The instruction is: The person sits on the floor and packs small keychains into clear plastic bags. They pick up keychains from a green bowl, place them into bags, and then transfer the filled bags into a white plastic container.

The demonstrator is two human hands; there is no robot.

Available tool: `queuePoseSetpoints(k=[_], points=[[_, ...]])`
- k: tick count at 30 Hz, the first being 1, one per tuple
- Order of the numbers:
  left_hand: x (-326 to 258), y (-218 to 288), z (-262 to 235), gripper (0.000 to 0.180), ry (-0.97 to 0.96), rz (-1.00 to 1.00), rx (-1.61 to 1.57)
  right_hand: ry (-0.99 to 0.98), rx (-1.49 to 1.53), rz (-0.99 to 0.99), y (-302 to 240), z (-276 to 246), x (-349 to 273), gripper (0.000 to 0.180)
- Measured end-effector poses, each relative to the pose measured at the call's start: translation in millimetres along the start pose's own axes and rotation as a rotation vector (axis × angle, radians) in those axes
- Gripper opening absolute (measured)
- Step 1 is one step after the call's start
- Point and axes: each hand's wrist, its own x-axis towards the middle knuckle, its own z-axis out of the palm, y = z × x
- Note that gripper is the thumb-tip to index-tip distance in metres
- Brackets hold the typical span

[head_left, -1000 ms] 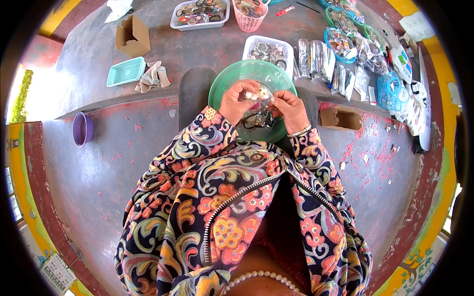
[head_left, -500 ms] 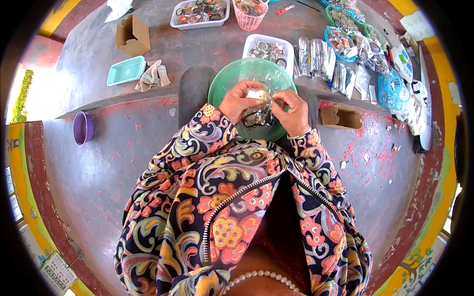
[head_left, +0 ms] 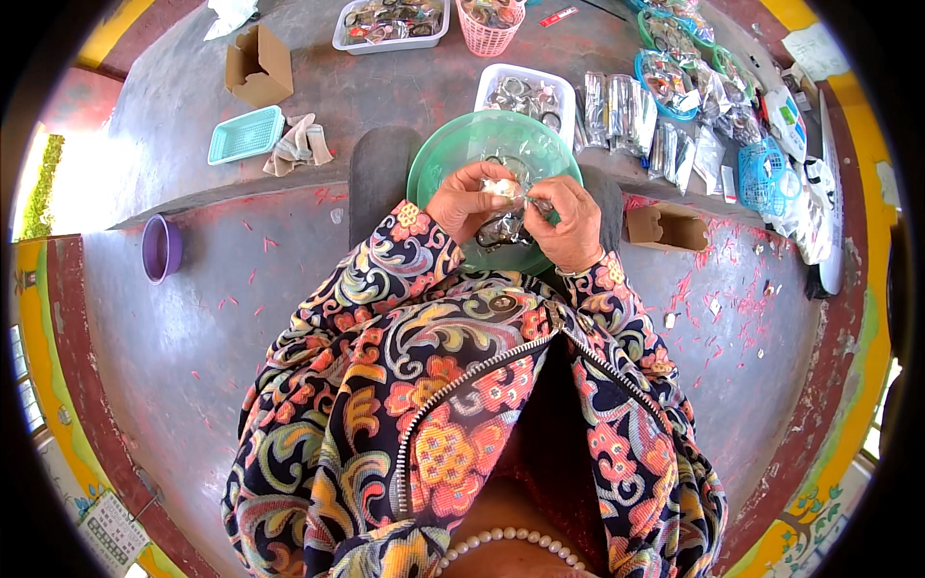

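Over a green plastic basin point(head_left: 434, 164) between my knees, both my hands work on a small clear plastic bag with a white piece point(head_left: 501, 187) in it. My left hand point(head_left: 464, 204) pinches the bag between thumb and fingers. From the other side my right hand point(head_left: 570, 226) grips its edge, fingertips pressed together close to the left thumb. Beneath my fingers, dark bands in clear wrapping point(head_left: 503, 231) lie in the basin, partly hidden by the hands.
Beyond the basin stands a white tray point(head_left: 568, 96) of wrapped bands. Flat clear packets point(head_left: 626, 116) and filled baskets line the right. A teal tray point(head_left: 246, 140), a cloth glove point(head_left: 299, 144) and a cardboard box point(head_left: 260, 67) sit left. A purple tub point(head_left: 162, 249) is on the floor.
My right hand has turned slightly and come closer to the left, its fingertips now meeting the bag near the left thumb. The left hand has barely moved.
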Motion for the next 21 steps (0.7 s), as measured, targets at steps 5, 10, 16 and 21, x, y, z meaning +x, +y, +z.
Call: queuePoseSetpoints(k=[5, 10, 16, 21], points=[[0.7, -0.7, -2.3, 0.027, 0.005, 0.010, 0.030, -0.099, 0.031, 0.144, -3.5, -2.5, 2.9, 0.017], [1.0, -0.2, -3.1, 0.026, 0.035, 0.001, 0.079, -0.110, 0.021, 0.163, -3.0, -1.3, 4.1, 0.014], [2.4, -1.8, -3.2, 0.023, 0.039, -0.012, 0.125, -0.096, 0.033, 0.243, 4.3, 3.3, -1.2, 0.013], [2.2, -1.0, -1.9, 0.022, 0.076, -0.048, 0.055, -0.111, 0.464, 0.525, 8.8, 6.3, -4.4, 0.007]])
